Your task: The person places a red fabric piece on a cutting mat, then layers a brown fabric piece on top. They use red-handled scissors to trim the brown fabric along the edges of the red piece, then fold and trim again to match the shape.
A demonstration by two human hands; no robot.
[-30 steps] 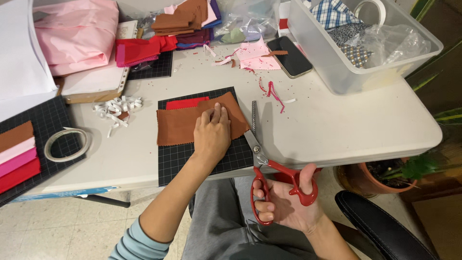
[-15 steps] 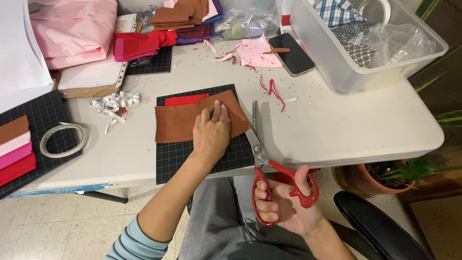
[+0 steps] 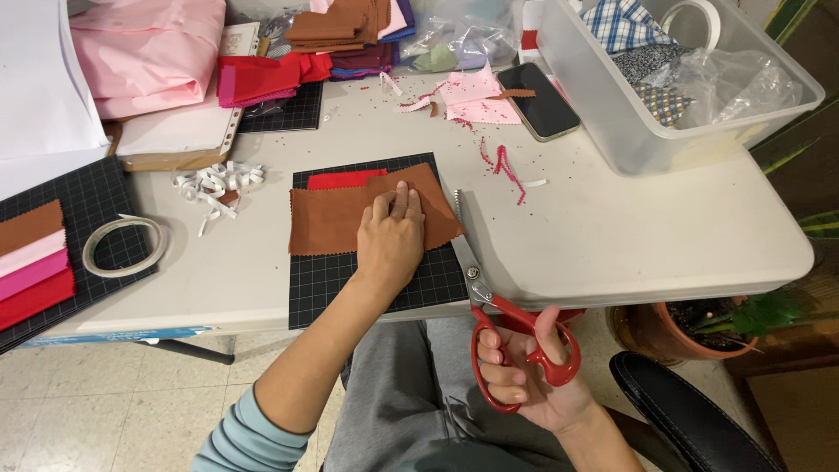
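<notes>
The left hand [image 3: 391, 240] lies spread flat on the brown cloth [image 3: 350, 218], which stretches lengthwise along the table's near edge on a black cutting mat [image 3: 332, 284]. The right hand [image 3: 524, 376] grips red scissors [image 3: 502, 328] just off that edge — blades angled up beside the cloth's right end.
</notes>
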